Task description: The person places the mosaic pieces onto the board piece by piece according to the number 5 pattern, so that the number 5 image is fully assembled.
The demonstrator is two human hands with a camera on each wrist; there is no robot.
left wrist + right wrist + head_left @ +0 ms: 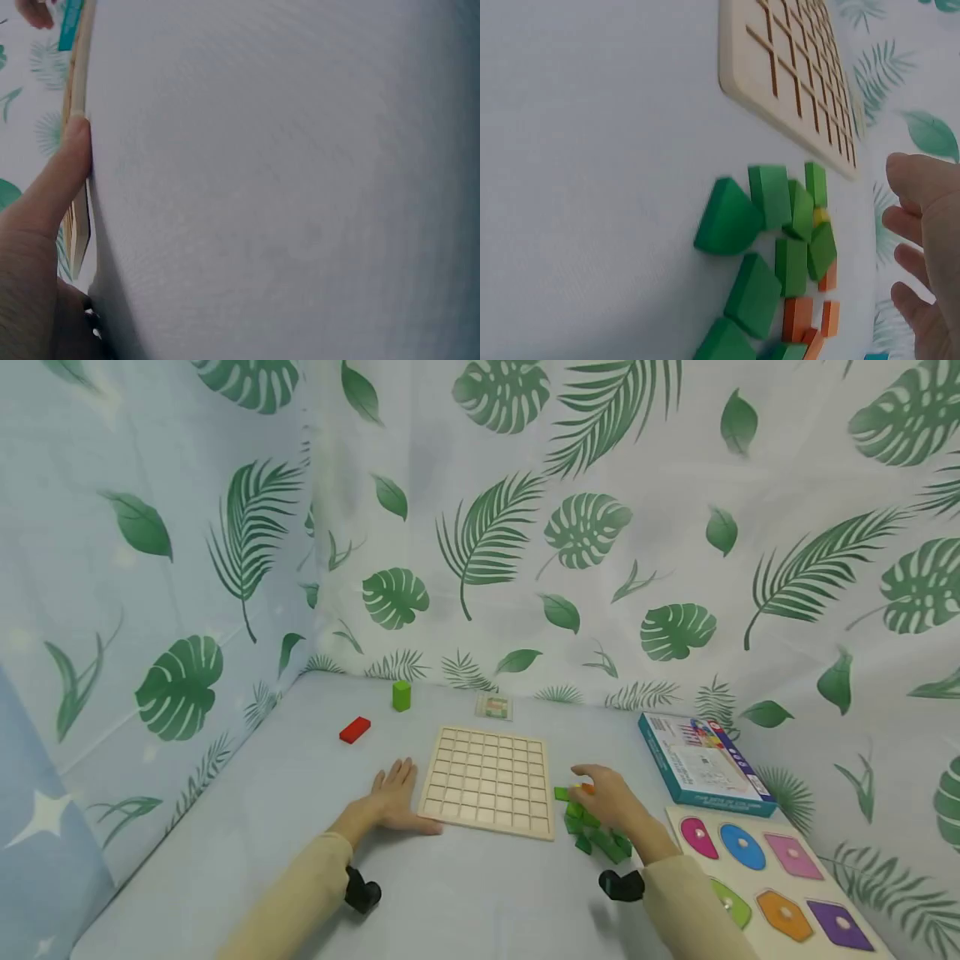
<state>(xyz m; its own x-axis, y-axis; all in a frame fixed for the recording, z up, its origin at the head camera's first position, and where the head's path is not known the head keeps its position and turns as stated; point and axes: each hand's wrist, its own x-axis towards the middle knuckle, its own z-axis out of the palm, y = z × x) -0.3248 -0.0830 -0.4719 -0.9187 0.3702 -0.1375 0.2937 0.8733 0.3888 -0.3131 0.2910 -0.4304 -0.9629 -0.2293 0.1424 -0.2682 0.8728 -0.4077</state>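
Observation:
A wooden grid board (486, 782) lies flat on the white table, its squares bare. Beside its left edge my left hand (393, 799) rests on the tabletop with fingers spread, the thumb touching the board's near left corner. To the right of the board is a loose pile of green blocks (752, 294) and orange blocks (798, 319), with a bit of yellow (821, 216) among them. Over the far side of that pile hovers my right hand (611, 797), fingers loosely bent. Nothing shows between those fingers in the right wrist view.
Beyond the board's left side are a red block (355, 730) and an upright green block (401, 696). A small patterned card (494, 707) lies behind the board. At right are a teal-edged box (708, 760) and a knobbed shape puzzle (750, 889). Leaf-printed curtains (510, 552) enclose the table.

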